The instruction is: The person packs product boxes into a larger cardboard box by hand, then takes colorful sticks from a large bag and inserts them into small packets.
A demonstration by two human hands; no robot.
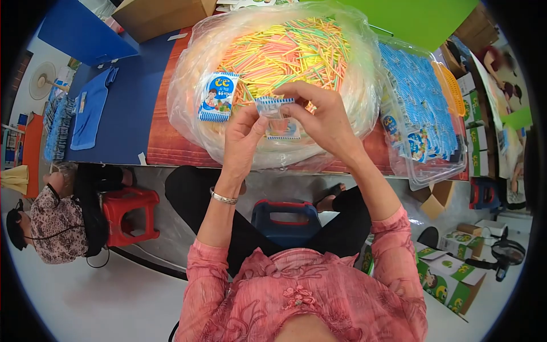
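A small clear packet with blue-striped edges (pixel 283 126) is held between my two hands, over the near part of a big plastic bag (pixel 191 105). Thumb and fingers of my left hand (pixel 243 132) pinch its left side. My right hand (pixel 325 117) grips its upper right edge with the fingers curled. Inside the bag lie heaps of thin yellow, pink and green sticks (pixel 285 48). A blue and white printed packet (pixel 218 97) rests on the left part of the heap, beside my left hand.
At the right, a clear plastic tray (pixel 420 181) holds many blue packets (pixel 421 97), with an orange basket (pixel 448 88) behind. A blue cloth (pixel 91 111) lies on the left. Another person (pixel 60 219) sits at the far left beside a red stool (pixel 131 214).
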